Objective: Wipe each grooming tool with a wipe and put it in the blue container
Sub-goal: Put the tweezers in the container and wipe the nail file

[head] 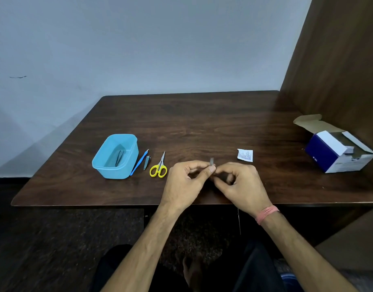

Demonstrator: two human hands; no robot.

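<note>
both hands pinch a small grey thing [212, 161], left hand [186, 180] and right hand [238, 182] curled round it over the table [202, 123]. tweezers [119, 158] already lie in the blue container [114, 155]; scissors [159, 167] wait beside. so tiny a piece could slip and drop off the near edge.

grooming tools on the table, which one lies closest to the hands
The yellow-handled scissors, just left of the left hand. The nail clipper and blue-handled tool lie farther left, nearer the blue container.
</note>
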